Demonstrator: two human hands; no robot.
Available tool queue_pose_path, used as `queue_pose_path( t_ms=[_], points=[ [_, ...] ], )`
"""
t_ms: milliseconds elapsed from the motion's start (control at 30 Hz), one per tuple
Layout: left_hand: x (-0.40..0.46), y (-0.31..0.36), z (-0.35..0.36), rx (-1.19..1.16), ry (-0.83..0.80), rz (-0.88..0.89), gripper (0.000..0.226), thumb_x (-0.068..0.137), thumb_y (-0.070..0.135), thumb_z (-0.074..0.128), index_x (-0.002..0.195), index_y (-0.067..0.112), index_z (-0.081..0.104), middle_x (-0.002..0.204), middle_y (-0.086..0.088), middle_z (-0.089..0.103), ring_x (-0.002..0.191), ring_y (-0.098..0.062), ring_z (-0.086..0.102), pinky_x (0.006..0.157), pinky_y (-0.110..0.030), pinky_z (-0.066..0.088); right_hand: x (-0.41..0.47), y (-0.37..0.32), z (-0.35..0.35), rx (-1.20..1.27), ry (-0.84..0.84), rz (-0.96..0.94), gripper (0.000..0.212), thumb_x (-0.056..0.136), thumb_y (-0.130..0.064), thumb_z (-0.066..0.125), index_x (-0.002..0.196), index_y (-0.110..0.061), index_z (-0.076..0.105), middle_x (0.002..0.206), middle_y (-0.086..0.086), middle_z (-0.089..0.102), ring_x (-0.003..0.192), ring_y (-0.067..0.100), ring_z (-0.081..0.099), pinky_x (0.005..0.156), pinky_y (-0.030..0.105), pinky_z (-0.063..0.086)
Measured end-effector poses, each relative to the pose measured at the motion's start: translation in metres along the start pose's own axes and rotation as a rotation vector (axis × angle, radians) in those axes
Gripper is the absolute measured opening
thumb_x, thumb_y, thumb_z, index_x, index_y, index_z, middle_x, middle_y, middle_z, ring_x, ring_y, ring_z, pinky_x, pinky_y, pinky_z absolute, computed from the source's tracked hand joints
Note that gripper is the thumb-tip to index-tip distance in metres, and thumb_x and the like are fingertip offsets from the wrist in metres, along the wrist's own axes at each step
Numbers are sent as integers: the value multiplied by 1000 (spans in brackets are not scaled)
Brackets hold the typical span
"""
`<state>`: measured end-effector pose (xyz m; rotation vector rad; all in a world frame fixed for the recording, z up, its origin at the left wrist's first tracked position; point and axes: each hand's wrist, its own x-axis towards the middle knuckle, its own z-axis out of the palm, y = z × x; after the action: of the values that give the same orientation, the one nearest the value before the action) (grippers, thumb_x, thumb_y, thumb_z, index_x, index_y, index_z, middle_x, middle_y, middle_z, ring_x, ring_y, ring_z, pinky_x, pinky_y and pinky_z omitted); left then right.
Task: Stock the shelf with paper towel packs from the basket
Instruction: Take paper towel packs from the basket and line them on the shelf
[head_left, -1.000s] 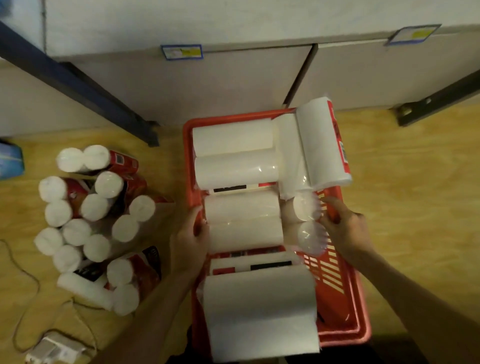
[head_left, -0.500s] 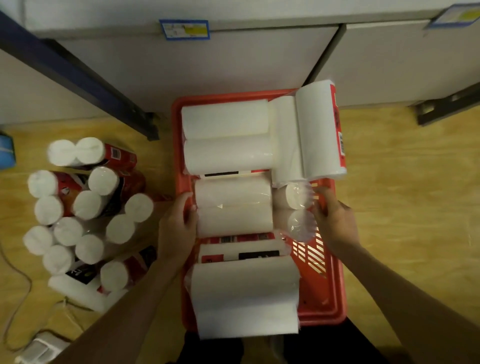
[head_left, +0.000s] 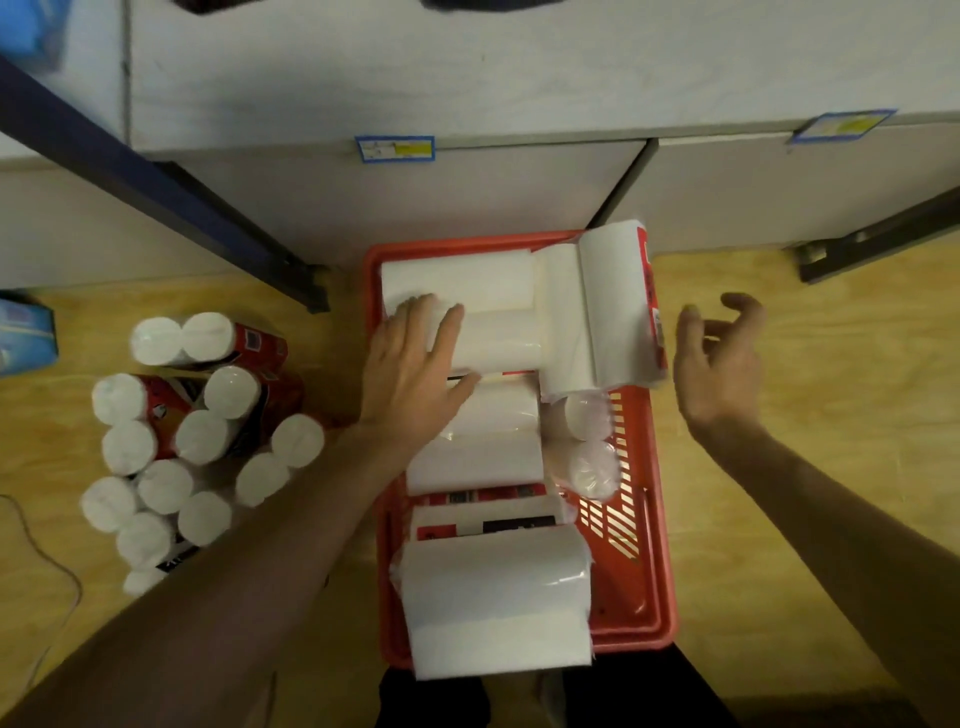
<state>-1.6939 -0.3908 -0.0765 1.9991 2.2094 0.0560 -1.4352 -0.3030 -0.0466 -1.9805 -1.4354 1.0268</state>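
Both hands have let go of the middle pack they flanked half a second ago; the left hand (head_left: 415, 364) has moved up toward twelve o'clock and now lies flat, fingers straight, on the pack (head_left: 483, 317) at the far end of the red basket (head_left: 639, 597), pressing rather than gripping; the right hand (head_left: 719, 358) has swung out to three o'clock, clear of the basket, fingers loosely curled and holding nothing, just beside the tilted pack (head_left: 608, 306) leaning on the far right rim. The basket sits on the floor (head_left: 805, 467) below the shelf (head_left: 467, 67), full of packs; more packs (head_left: 197, 431) stand at nine o'clock. This suggests a change of target to the far pack; nothing is lifted yet.
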Motion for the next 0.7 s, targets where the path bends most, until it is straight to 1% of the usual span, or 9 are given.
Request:
queue_pose_path(
  t_ms=[133,233,300,400,467,533,567,633,700],
  points=[
    [26,4,9,224,-213,84,106,79,76,52,155,15,11,159,-17,19,147,-37,18,119,-51,16,9,-17,23,-62,-161,40,87,80,-67,58,145,-26,17,130,9,54,104,26,61,86,45,55],
    [28,4,21,328,-259,63,110,79,74,54,155,16,-1,161,-17,9,149,-38,10,118,-54,15,14,-16,36,-192,-164,79,97,72,-66,67,145,-27,15,133,11,52,113,33,58,88,55,53],
    [30,3,28,404,-261,62,109,81,68,60,154,14,0,160,-18,12,148,-39,15,116,-55,23,18,-13,40,-235,-189,117,92,75,-55,72,143,-21,20,129,12,53,112,34,57,88,53,54],
    [31,5,33,497,-239,77,109,73,50,80,150,11,14,152,-21,28,139,-40,34,108,-50,41,22,-10,39,-285,-213,118,85,75,-47,76,138,-13,31,125,12,54,110,33,58,88,49,54],
    [30,6,32,505,-250,99,106,70,41,84,148,8,20,148,-21,35,133,-40,42,103,-49,46,22,-14,34,-285,-204,155,95,65,-55,79,136,-11,34,124,11,54,108,31,58,88,49,54],
    [29,8,28,499,-262,143,99,76,39,79,149,6,20,145,-22,37,129,-39,44,101,-48,46,22,-15,24,-269,-195,228,99,48,-67,76,126,-13,47,116,9,59,101,29,61,85,47,56],
    [30,7,25,480,-266,164,96,77,39,77,148,5,23,141,-23,41,124,-39,48,97,-48,48,21,-16,18,-236,-202,263,92,47,-65,76,120,-13,53,111,8,62,97,28,63,84,45,57],
    [31,6,10,413,-261,189,95,69,43,80,142,1,37,123,-23,54,104,-36,59,79,-45,54,18,-16,5,-99,-228,344,72,58,-51,83,112,-12,59,104,6,67,89,25,67,82,42,58],
    [32,8,-6,302,-255,219,97,70,46,77,146,3,36,117,-21,58,93,-35,62,67,-40,53,12,-14,-9,-8,-232,399,66,62,-42,84,112,-12,54,103,5,66,87,24,66,81,42,59]
  ],
)
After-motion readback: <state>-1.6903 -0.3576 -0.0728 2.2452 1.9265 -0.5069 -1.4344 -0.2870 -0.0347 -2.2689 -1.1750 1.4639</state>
